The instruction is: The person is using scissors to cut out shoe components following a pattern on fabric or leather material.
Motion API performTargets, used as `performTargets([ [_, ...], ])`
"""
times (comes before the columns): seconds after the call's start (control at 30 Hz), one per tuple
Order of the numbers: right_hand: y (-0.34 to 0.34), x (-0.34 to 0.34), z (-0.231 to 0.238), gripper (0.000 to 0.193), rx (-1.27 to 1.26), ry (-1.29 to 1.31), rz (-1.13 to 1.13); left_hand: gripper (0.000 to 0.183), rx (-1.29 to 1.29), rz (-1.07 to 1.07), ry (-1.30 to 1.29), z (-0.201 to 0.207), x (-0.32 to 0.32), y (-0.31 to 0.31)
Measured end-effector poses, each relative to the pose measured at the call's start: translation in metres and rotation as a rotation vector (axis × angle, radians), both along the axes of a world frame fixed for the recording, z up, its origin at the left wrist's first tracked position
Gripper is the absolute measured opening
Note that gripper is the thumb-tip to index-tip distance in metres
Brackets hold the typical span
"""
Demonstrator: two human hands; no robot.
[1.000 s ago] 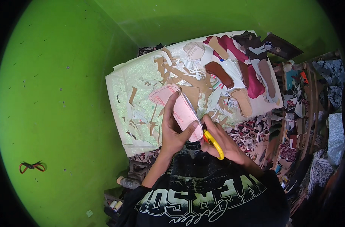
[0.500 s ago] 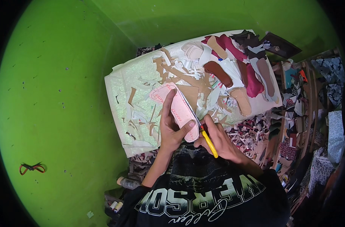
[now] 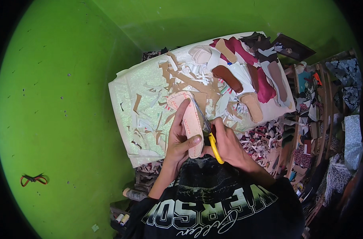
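Observation:
My left hand (image 3: 180, 141) grips a pale pink insole (image 3: 192, 119) with red print, its thumb across the near end and a finger stretched along the face. In my right hand (image 3: 228, 144) is a pair of scissors (image 3: 215, 149) with yellow handles. Their blades run along the insole's right edge, pointing away from me toward its far, wider end. Whether the blades are parted is hard to make out. Part of the handles is hidden by the right fingers.
Beneath the hands a pale-covered table (image 3: 127, 95) bears brown and white offcuts (image 3: 189, 79). Cut insoles in brown (image 3: 227, 79), tan (image 3: 251, 106) and dark red (image 3: 266, 85) lie at its right. Fabric scraps (image 3: 265, 139) heap beside it, near a crowded wooden rack (image 3: 326, 115). A green wall (image 3: 50, 119) stands left.
The insole has turned slightly more upright and shifted a little toward me. The scissors' blades now show longer along its right edge, reaching nearer the far end.

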State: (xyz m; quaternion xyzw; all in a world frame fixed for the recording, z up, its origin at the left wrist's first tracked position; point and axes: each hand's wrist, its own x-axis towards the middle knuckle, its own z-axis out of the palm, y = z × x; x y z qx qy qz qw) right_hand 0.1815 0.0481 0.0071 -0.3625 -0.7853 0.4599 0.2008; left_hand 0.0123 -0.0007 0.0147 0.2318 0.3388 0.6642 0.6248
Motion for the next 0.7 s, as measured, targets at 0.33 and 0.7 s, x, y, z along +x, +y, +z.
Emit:
performTargets([
  [0.33,0.008,-0.001,0.001,0.093,0.011,0.048,-0.059,0.102,-0.046,-0.171,-0.079,-0.007,-0.003,-0.004],
  [0.7,0.015,-0.004,-0.007,0.074,-0.068,0.079,-0.107,0.111,-0.068,-0.001,-0.055,-0.009,-0.012,-0.011],
])
